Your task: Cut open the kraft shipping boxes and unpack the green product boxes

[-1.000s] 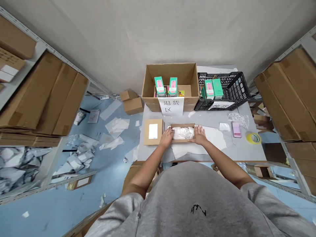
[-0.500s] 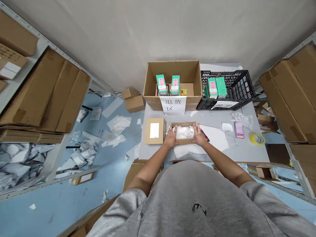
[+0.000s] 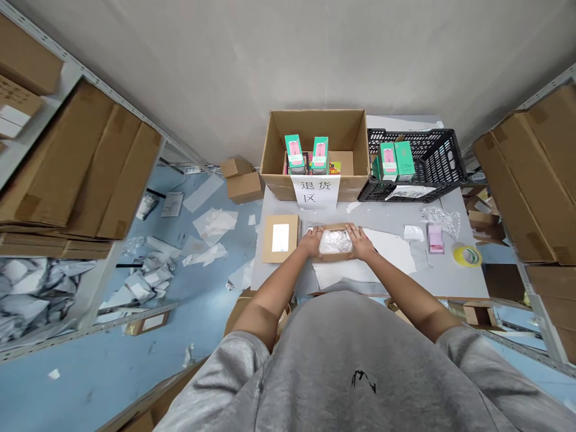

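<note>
Two bare hands on one small open cardboard box (image 3: pixel 335 257), mid-table toward the near side: left hand (image 3: pixel 311 243) clamped on its left end, right hand (image 3: pixel 361 243) clamped on its right end. Bubble-wrapped bundle (image 3: pixel 336 241) sits inside, between the walls. Box is short of the table's (image 3: pixel 432 282) near edge, strip of tabletop between. Left side tight: closed carton with white label (image 3: pixel 271 255) just beside the left hand. Right side roomier: flat white paper (image 3: pixel 393 255) runs out that way, then pink pack (image 3: pixel 435 236) (blurred) and yellow tape roll (image 3: pixel 468 256) near the right edge. Far side: narrow band of tabletop, then large open carton (image 3: pixel 353 188) and black plastic crate (image 3: pixel 451 177) side by side, walls standing high.
</note>
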Demonstrator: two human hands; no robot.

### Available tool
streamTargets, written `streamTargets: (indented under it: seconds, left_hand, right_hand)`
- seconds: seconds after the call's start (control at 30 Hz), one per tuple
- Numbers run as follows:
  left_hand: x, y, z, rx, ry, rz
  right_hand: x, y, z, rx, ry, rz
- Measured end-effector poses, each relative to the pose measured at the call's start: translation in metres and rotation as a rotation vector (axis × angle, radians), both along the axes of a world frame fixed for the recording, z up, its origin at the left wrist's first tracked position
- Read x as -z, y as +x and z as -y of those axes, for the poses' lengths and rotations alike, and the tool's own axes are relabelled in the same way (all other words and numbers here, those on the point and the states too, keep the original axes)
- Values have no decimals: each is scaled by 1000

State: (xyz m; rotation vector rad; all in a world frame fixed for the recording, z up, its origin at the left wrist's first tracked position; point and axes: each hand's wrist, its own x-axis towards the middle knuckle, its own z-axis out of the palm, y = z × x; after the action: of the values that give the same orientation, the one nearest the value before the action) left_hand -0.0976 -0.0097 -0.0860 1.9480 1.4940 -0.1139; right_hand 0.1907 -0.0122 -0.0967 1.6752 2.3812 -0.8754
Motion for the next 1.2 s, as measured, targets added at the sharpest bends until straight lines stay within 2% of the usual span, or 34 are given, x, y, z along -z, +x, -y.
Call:
streamTargets:
  seconds: [0.17, 0.3, 0.37, 0.47, 0.63, 0.77, 0.93, 1.1, 1.2]
  left_hand:
    - [-3, -2, 3, -46, 38, 18]
    - [-10, 2, 16, -55, 213, 78]
    - [-13, 9, 22, -5, 270, 134]
    - [-13, 28, 22, 106, 233, 173]
    - [-5, 72, 0, 245, 170, 187]
    - [0, 86, -15, 330, 156, 122]
    - [-3, 65, -19, 474, 288, 0]
    - [-16, 31, -9, 436, 294, -39]
    - [-25, 29, -4, 408, 283, -34]
  right_hand:
    - [5, -2, -7, 30, 18, 18]
    - [-4, 0, 2, -2, 42, 79]
    - [-10, 2, 7, -39, 60, 80]
    - [-16, 4, 8, -79, 64, 46]
    - [-17, 5, 7, -74, 62, -14]
    - [-14, 4, 8, -82, 86, 17]
    - [-7, 5, 7, -103, 127, 71]
    - [0, 5, 7, -108, 158, 52]
    - [2, 5, 9, -98, 165, 17]
